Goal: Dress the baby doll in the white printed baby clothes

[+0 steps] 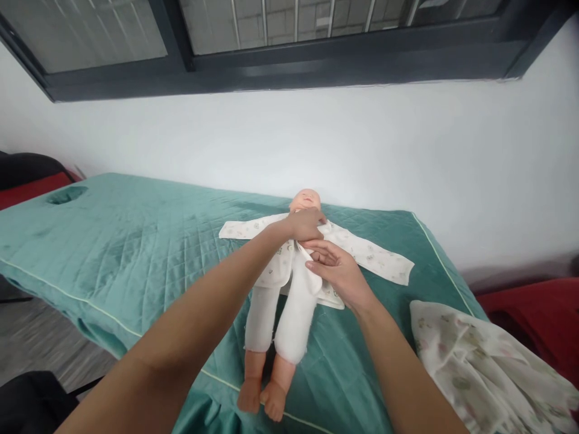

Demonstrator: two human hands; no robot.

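Baby-sized doll with pinkish plastic head and feet and soft white legs point(295, 328) lies face up near the right end of a bed under a quilted teal velvety cover with pale piping point(136, 241). Head toward the wall, feet toward the wearer, near the cover's piped front edge.

Doll's trunk lies within a white long-sleeved cloth jacket with small faint print point(277, 268). Front parted below the chest; one panel lies over the hip on the left of the view, the other is lifted aside, its tail spread on the cover beside the doll. Both sleeves reach outward, rather flat; whether the doll's arms fill them, cannot tell.

Left hand point(307, 224): over the doll's upper chest, just below the chin, fingers bent down onto the jacket. Fingertips poorly seen from this angle, so cannot tell whether they pinch cloth or merely press.

Right hand point(333, 266): just below the left, at the opening. Thumb and fingers closed on the edge of the lifted panel.

Round dark-teal recess point(67, 195) in the cover, far left end; shadowed.

Crumpled white cloth with green leafy print point(479, 355) at the bed's right corner, near a red surface point(538, 319). Behind: plain white wall point(384, 138), dark grey window frame point(316, 66) above it, pale vertical bars point(296, 21) beyond the glass.
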